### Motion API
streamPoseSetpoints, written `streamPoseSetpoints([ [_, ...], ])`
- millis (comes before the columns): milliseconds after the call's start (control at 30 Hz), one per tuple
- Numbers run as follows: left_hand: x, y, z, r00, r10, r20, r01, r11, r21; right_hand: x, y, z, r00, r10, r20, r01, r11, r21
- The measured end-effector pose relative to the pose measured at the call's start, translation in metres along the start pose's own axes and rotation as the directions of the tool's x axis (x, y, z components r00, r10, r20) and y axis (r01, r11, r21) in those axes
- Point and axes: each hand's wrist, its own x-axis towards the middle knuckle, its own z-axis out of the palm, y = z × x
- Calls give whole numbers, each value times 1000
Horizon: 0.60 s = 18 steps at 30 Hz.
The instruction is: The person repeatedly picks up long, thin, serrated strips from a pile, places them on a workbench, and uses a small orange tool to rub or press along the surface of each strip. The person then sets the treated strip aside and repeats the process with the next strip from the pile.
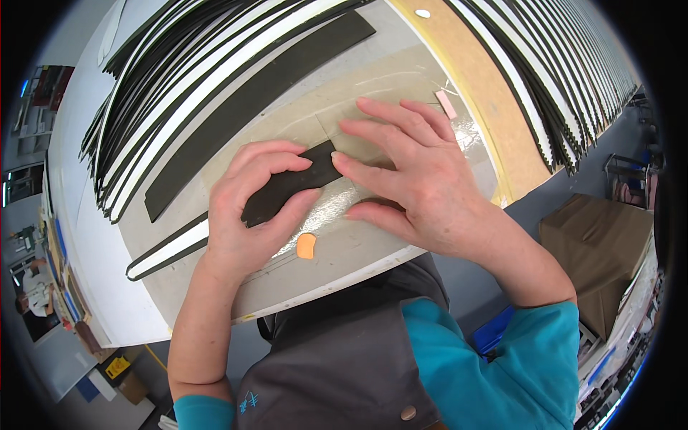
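Observation:
A flat black strip (276,192) lies on the grey work surface, and my left hand (247,204) grips it with the fingers along its far edge and the thumb along its near edge. My right hand (426,183) is open with fingers spread. Its index fingertip touches the strip's right end. From beneath my left wrist a white band with black edges (168,247) runs out to the left; whether it joins the black strip is hidden. A small orange piece with a curved side (306,246) rests just nearer to me than the strip.
Beyond my hands lies a wide black strip (258,107), with a bundle of long black and white strips (154,122) behind it. More strips (545,72) line a brown board (494,93) at right. A pink block (446,104) sits near the board. Brown cloth (598,251) covers something at right.

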Motion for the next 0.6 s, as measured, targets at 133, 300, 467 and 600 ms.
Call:
streamPoseSetpoints([
  [133,1,-2,1,1000,6,-24,-6,1000,-23,0,1,0,1000,-4,-6,4,1000,4],
  [300,1,-1,0,1000,-19,-15,19,999,-34,-1,1,1,1000,-8,-13,8,1000,-1],
  [467,2,-1,0,1000,14,-5,-14,1000,9,0,1,1,1000,-21,-11,21,1000,-11],
  [600,1,0,2,1000,-6,1,6,999,33,1,1,4,999,-27,-20,27,999,-18],
])
